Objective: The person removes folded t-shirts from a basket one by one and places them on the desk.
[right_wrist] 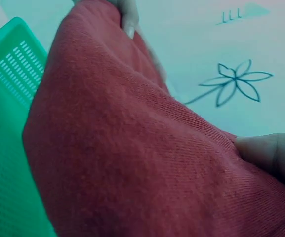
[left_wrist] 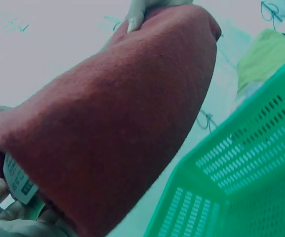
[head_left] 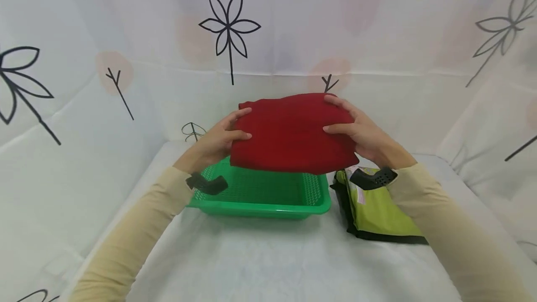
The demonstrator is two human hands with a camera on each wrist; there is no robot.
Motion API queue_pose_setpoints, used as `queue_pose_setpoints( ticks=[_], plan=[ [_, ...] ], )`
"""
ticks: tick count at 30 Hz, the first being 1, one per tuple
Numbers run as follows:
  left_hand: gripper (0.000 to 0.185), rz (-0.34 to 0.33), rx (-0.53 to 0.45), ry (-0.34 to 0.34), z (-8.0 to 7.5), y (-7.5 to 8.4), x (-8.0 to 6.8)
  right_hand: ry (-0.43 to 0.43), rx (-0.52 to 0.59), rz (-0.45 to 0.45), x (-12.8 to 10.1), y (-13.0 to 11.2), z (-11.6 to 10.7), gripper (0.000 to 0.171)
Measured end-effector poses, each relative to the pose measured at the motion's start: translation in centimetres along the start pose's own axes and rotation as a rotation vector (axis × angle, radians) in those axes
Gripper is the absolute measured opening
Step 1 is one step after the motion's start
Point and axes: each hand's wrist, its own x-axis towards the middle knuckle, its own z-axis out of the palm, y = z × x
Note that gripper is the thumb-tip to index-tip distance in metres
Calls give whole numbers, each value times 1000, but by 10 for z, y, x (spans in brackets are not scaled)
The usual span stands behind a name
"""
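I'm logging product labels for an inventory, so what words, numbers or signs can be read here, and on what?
Nothing can be read.
White tag at the edge of the red folded cloth: dark print, too blurred to read.
Label on the green packet: too small to read.

- The folded cloth (head_left: 291, 133) hangs above the basket (head_left: 260, 204), between the left hand (head_left: 220, 140) and the right hand (head_left: 358, 132).
- The basket sits on the table (head_left: 268, 260).
- A stack of packets (head_left: 377, 206) lies just right of the basket.
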Motion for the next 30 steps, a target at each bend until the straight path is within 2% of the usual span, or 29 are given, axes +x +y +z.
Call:
queue_pose_setpoints(
  ticks=[11,21,30],
  plan=[
    [67,78,13,-65,33,-4,9,30,-21,-42,-33,-9,-29,70],
    [67,97,17,-115,65,-14,20,29,1,-75,-62,-6,-59,71],
    [66,94,-17,-235,93,-24,28,10,19,-64,-96,-1,-89,71]
  ],
)
